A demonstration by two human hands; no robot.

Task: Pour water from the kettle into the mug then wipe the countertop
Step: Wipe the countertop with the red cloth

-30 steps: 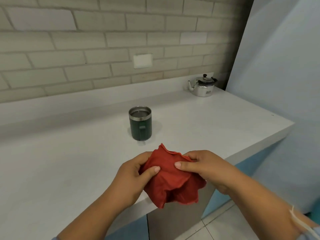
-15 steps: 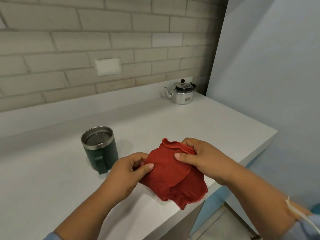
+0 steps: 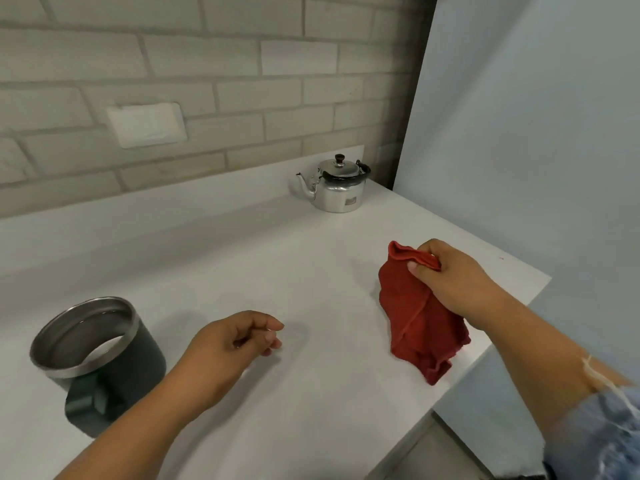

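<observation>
The fingers (image 3: 420, 270) of the right hand (image 3: 450, 278) pinch the bunched top edge of a red cloth (image 3: 415, 317) at right of centre, thumb pressed against the folds, while the rest of the cloth hangs down onto the white table (image 3: 277, 254) near its right-hand edge. The left hand (image 3: 225, 348), in the lower centre, holds nothing: its fingers (image 3: 268, 332) are loosely curled, half closed, just above the table surface. At lower left a dark green mug (image 3: 100, 362) with a steel rim stands beside the left forearm, handle facing the camera. A metal kettle (image 3: 337, 188) sits upper centre, at the back of the table against the brick wall (image 3: 207, 81), well apart from both hands.
</observation>
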